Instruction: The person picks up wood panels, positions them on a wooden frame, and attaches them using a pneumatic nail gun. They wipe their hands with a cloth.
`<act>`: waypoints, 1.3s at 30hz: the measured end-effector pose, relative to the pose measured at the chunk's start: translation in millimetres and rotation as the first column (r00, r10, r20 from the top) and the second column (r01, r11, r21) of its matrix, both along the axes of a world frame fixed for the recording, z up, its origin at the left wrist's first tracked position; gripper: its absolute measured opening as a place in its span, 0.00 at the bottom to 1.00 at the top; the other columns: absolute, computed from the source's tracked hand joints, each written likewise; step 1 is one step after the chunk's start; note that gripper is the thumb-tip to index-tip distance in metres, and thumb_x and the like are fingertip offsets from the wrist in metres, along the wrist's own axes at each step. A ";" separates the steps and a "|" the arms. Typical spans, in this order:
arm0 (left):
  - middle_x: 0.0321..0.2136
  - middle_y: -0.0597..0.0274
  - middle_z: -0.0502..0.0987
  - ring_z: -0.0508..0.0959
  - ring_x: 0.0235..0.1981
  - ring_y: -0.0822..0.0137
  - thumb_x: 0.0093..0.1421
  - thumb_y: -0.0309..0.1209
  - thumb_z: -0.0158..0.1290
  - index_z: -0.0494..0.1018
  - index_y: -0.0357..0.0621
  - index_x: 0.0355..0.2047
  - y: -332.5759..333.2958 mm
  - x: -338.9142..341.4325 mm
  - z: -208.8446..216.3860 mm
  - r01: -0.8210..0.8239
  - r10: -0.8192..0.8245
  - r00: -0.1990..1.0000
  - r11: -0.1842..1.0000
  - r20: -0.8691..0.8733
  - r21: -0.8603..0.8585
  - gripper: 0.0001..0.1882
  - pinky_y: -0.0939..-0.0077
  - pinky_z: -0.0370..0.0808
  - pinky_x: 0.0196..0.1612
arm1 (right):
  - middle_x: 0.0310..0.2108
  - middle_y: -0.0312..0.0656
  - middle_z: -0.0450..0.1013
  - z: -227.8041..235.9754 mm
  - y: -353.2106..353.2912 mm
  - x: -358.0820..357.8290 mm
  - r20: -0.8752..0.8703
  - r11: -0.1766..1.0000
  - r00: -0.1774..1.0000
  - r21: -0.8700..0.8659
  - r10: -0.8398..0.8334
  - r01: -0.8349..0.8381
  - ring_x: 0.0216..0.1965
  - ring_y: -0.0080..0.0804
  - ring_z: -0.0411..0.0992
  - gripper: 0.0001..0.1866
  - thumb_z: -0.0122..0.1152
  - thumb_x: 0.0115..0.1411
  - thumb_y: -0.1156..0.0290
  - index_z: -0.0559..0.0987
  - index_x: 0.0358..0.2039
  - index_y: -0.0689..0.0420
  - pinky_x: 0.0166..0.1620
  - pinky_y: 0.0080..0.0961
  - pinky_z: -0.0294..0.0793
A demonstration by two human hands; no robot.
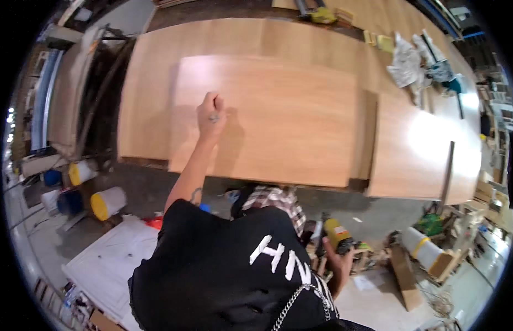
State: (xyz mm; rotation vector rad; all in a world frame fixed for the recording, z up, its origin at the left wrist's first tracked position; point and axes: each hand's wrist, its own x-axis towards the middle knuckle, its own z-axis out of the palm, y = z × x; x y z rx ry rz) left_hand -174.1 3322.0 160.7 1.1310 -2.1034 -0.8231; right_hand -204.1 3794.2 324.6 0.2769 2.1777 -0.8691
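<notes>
My left hand is closed in a fist above a light wood-grain panel, toward its left part. A shadow falls on the panel beside the fist. Whatever the fingers hold, if anything, is hidden. The panel lies on a larger wood-faced board. Low on the right, beside my body, my right hand grips a yellow and black power tool. Its exact kind is unclear.
Another panel lies to the right, with a dark strip on it. Crumpled plastic sits at the far right. Yellow-ended buckets and a white board are at the left; a wooden plank leans at the lower right.
</notes>
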 end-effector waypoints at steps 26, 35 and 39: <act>0.18 0.62 0.77 0.76 0.18 0.73 0.55 0.40 0.64 0.75 0.40 0.24 -120.2 200.5 18.4 0.359 -0.901 0.434 0.200 0.027 0.912 0.16 0.80 0.71 0.20 | 0.33 0.37 0.76 -41.6 -215.1 353.4 -0.165 0.940 0.925 -0.085 -0.341 0.331 0.32 0.26 0.71 0.23 0.71 0.54 0.63 0.77 0.46 0.63 0.35 0.25 0.69; 0.20 0.42 0.77 0.79 0.26 0.45 0.42 0.62 0.64 0.77 0.32 0.21 -132.6 188.4 -0.6 0.769 -0.943 0.144 0.298 0.302 0.565 0.37 0.57 0.75 0.33 | 0.34 0.37 0.78 -22.7 -383.0 368.7 -0.283 0.797 0.767 -0.400 -0.576 0.452 0.33 0.24 0.74 0.19 0.70 0.55 0.69 0.78 0.45 0.66 0.36 0.22 0.73; 0.18 0.45 0.76 0.79 0.23 0.52 0.44 0.60 0.64 0.78 0.36 0.19 -133.2 185.2 3.9 0.814 -0.955 0.141 0.262 0.260 0.519 0.33 0.61 0.72 0.28 | 0.22 0.33 0.74 -52.5 -417.1 355.1 -0.224 0.727 0.707 -0.386 -0.671 0.568 0.18 0.19 0.68 0.16 0.69 0.56 0.69 0.79 0.40 0.65 0.23 0.19 0.65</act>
